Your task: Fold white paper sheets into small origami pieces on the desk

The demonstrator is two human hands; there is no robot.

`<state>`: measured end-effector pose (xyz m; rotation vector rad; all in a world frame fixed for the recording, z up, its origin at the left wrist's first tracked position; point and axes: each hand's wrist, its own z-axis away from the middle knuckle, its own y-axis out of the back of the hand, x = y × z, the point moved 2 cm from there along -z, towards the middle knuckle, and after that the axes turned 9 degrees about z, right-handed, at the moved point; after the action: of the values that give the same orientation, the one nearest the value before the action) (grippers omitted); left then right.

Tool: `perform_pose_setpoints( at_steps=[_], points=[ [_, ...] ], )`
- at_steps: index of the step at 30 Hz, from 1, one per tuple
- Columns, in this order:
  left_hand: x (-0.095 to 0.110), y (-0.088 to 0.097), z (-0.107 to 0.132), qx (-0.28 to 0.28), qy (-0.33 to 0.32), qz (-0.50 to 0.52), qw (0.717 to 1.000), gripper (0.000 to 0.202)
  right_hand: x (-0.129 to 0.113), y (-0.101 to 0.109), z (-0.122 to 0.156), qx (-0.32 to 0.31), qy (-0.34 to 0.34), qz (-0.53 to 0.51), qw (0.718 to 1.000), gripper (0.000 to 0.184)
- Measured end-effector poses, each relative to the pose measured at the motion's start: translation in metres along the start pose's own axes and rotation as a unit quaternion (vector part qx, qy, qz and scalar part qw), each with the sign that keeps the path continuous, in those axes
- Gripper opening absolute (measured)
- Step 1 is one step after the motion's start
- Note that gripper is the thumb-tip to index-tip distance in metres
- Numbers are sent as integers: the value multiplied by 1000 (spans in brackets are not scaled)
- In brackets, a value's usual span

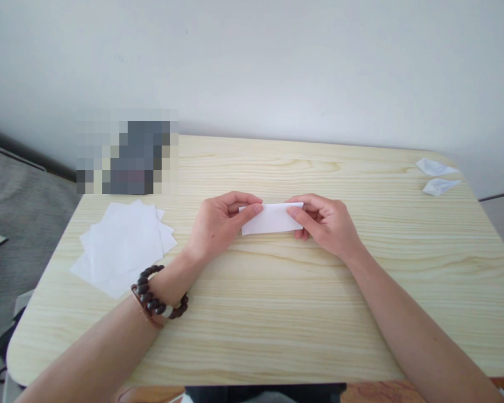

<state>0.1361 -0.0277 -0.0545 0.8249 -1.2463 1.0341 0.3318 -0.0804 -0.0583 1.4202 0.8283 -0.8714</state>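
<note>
A white sheet of paper (273,219), folded into a narrow rectangle, is held up between my hands over the middle of the table. My left hand (220,221) pinches its left end, thumb in front and fingers behind. At the right end, my right hand (325,221) pinches the upper edge with thumb and index finger, the other fingers curled behind the paper. A dark bead bracelet (151,299) circles my left wrist.
Loose white paper sheets (124,243) lie in an uneven pile on the left of the wooden table (277,324). Two pointed folded papers (435,167) rest at the far right corner. A blurred dark object (134,159) is at the back left, near the wall (302,67).
</note>
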Motion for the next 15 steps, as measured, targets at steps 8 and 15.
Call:
perform_pose_setpoints(
  at_steps=[8,15],
  points=[
    [0,2,0,-6,2,-14,1000,31,0,0,0,-3,2,-7,1000,20],
    [-1,3,0,-13,4,-21,1000,34,0,0,0,-4,5,-13,1000,19]
  ],
)
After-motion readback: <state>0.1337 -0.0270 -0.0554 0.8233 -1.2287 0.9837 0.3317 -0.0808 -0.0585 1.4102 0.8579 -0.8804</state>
